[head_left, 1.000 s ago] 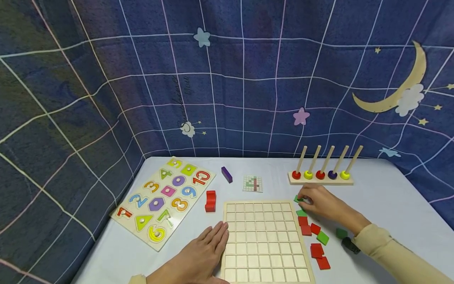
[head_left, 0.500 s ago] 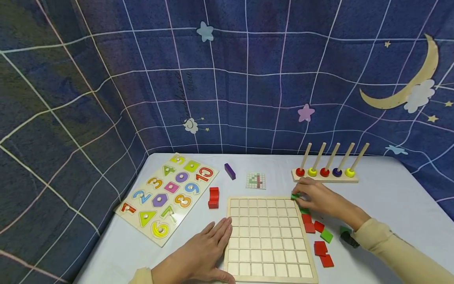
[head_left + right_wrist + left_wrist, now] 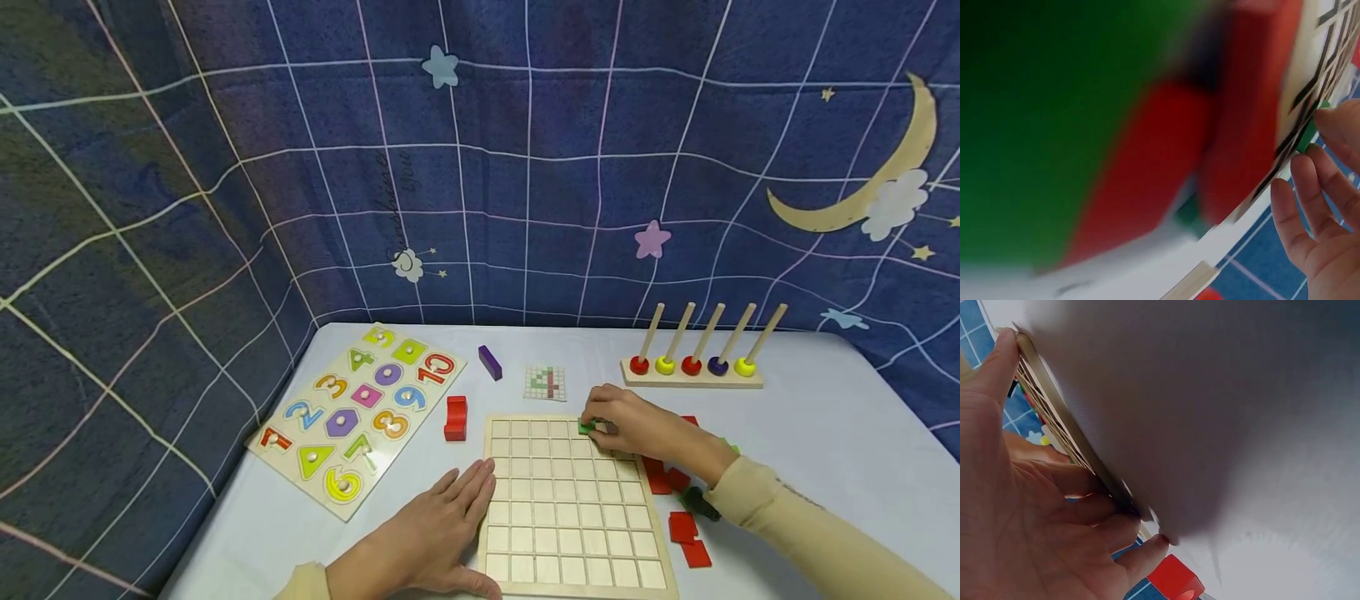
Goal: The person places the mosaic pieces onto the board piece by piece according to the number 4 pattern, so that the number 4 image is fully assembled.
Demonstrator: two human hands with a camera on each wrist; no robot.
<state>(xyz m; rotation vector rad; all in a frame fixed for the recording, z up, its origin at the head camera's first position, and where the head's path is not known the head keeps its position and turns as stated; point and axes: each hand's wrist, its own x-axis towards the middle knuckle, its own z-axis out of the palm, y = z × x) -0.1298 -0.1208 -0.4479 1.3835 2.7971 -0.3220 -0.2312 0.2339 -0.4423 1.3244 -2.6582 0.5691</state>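
A wooden grid board (image 3: 525, 533) lies on the white table in the head view. My right hand (image 3: 626, 425) reaches over the board's top row and pinches a small green square tile (image 3: 586, 427) in its fingertips; the same green tile (image 3: 1307, 134) shows at my fingertips in the right wrist view. My left hand (image 3: 431, 533) lies flat with straight fingers against the board's left edge (image 3: 1060, 419), holding nothing. Red square tiles (image 3: 686, 533) lie on the table to the right of the board, partly hidden by my right forearm.
A number puzzle board (image 3: 356, 412) lies at the left. A red block (image 3: 454, 417), a purple block (image 3: 490, 362) and a small pattern card (image 3: 545, 382) sit behind the grid. A five-peg ring stand (image 3: 693, 367) is at the back right. A dark small object (image 3: 697, 502) lies under my right wrist.
My right hand picked the green tile from the pile right of the board and carried it left, over the board's top row. The left hand stayed put.
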